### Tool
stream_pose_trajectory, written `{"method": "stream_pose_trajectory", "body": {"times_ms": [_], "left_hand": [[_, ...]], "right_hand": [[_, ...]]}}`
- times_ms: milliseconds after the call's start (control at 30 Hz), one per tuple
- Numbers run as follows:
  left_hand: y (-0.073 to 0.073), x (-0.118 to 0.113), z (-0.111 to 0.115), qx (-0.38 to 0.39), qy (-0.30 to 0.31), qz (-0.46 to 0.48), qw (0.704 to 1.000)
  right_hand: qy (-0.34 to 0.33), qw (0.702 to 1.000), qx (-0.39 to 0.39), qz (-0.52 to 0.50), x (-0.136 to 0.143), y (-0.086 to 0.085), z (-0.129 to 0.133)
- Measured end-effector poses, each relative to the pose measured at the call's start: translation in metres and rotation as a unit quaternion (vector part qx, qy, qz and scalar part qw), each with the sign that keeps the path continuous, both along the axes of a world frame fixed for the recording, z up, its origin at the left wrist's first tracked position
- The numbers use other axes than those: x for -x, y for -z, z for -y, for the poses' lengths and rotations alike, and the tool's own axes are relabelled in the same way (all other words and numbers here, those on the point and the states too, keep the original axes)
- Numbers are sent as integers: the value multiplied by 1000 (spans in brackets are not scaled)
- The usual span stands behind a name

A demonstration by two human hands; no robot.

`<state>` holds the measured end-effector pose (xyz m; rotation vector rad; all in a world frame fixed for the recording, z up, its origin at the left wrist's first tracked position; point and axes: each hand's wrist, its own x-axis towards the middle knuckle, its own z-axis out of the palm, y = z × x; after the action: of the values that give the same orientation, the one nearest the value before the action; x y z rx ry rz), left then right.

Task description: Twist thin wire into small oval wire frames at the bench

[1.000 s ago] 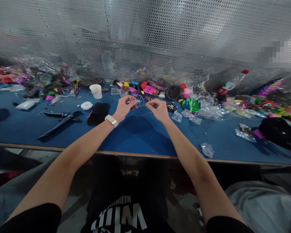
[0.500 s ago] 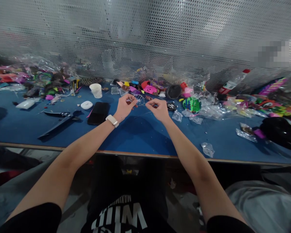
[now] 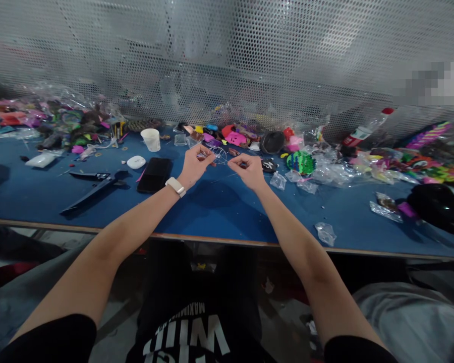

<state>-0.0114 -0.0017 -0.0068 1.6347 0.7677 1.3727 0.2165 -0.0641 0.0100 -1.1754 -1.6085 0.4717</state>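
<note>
Thin, pale wire or thread bent into loops [image 3: 220, 155] hangs between my two hands, over the blue table [image 3: 219, 217]. My left hand [image 3: 197, 164], with a light band on its wrist, is closed in a pinch on the left side of the loops. On the other side my right hand [image 3: 247, 169] also pinches, its fingertips at the right edge of the loops. A fine straight strand runs below, between the hands. Whether the loops are wire or thread is too fine to tell.
Left of my hands lie a black phone [image 3: 155, 175], a white case [image 3: 136, 162], a paper cup [image 3: 151, 139] and dark blade-shaped pieces [image 3: 93, 194]. Colourful soft pieces and clear bags line the perforated metal screen [image 3: 227, 60]. A bottle [image 3: 366, 128] leans at right, behind a black glossy object [image 3: 439, 209].
The whole view has shifted very slightly. Both hands keep their pinch on the loops, with hardly any visible movement.
</note>
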Motion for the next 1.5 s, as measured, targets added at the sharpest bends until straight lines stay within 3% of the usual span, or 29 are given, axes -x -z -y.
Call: {"method": "stream_pose_trajectory", "body": {"times_ms": [433, 800, 1100, 1500], "left_hand": [[0, 1, 0, -2, 14, 4, 1000], [1, 2, -1, 45, 67, 1, 997], [-5, 2, 1, 83, 82, 21, 993], [-5, 2, 1, 94, 82, 33, 992]], "right_hand": [[-30, 999, -20, 14, -3, 2, -1], [48, 999, 11, -4, -3, -5, -1], [-5, 991, 74, -113, -8, 2, -10], [-34, 985, 116, -126, -11, -3, -8]]}}
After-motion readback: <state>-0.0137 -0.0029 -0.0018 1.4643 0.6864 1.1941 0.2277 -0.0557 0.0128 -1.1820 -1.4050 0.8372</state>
